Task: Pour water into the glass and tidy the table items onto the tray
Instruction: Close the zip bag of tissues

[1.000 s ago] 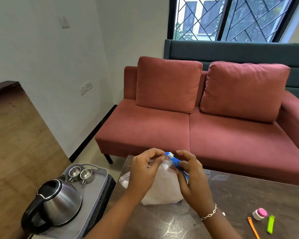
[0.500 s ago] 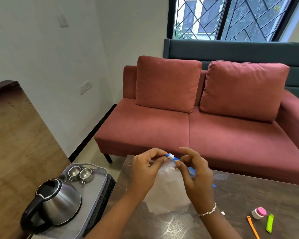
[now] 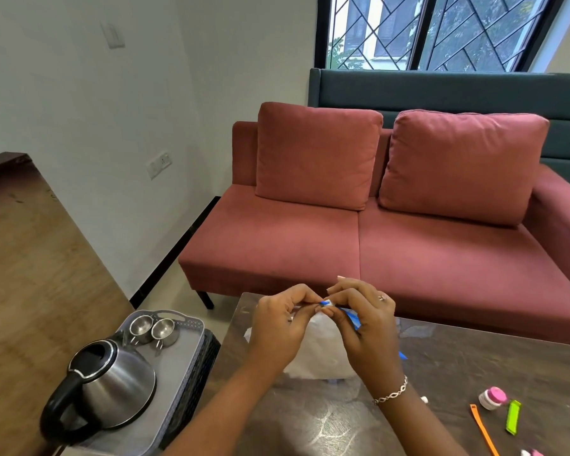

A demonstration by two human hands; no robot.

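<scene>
Pouch (image 3: 323, 350) clear, crumpled, blue-zippered

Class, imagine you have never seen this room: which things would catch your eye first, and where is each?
The red sofa with two big cushions fills the middle, under the window. In front of it, the left hand and right hand pinch the blue-edged top of a clear plastic bag over the dark table. At lower left, a steel kettle and two small steel cups sit on a grey tray.

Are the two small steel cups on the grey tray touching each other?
Touching. In the head view the two small steel cups sit side by side at the far end of the grey plastic tray, their rims meeting with no gap visible between them.
</scene>
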